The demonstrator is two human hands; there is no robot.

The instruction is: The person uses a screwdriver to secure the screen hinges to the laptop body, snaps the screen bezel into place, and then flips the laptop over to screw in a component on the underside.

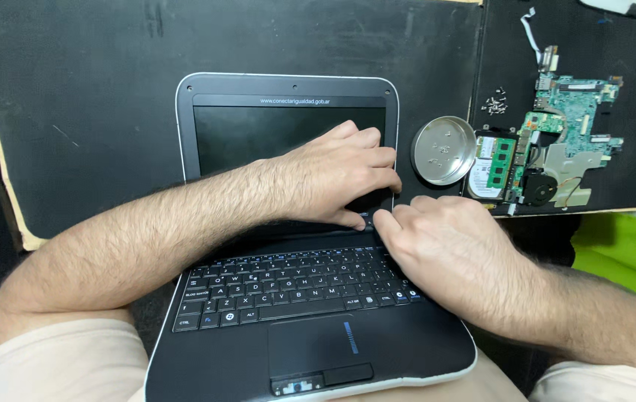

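Observation:
A small black laptop (288, 327) with a pale rim lies open on my lap, its dark screen (243, 134) leaning back against the black work surface. My left hand (336, 175) reaches across the screen and presses its fingers on the lower right corner of the screen frame, near the hinge. My right hand (444, 238) rests beside it, with the fingertips on the same corner above the keyboard (288, 283). Neither hand holds a tool. The hinge corner itself is hidden under my fingers.
A round metal dish (443, 150) with tiny screws sits right of the screen. Farther right lie a green circuit board (556, 141) with a fan, a small pile of loose screws (495, 104) and a white ribbon cable (530, 30). A green cloth (615, 253) lies at right.

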